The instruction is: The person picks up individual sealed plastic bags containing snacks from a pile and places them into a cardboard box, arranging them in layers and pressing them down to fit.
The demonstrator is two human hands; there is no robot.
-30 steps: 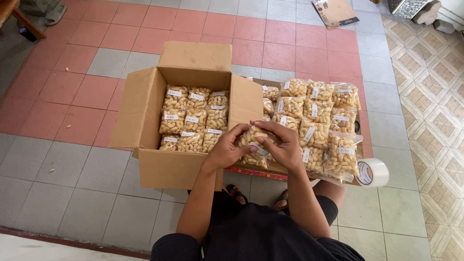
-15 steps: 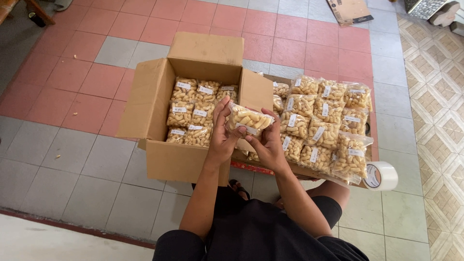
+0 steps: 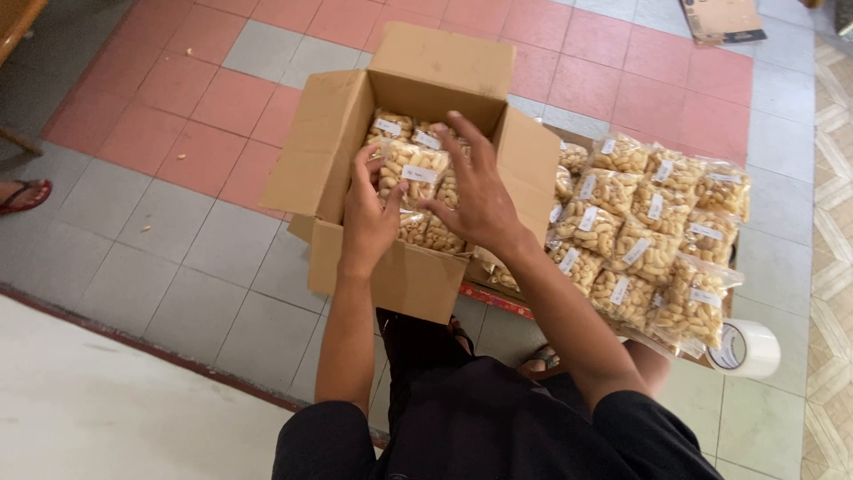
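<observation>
Holding a clear snack packet (image 3: 416, 169) over the open cardboard box (image 3: 404, 267), I see left hand (image 3: 369, 218) and right hand (image 3: 475, 200) fingers clamped on it | risk: slippery plastic could slide loose, or land crooked on packed rows.

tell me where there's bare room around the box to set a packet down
Bare floor tiles lie left of the cardboard box. Inside the box, both hands hold a snack packet over packed rows. Right is crowded: stacked packets, tape roll.
</observation>
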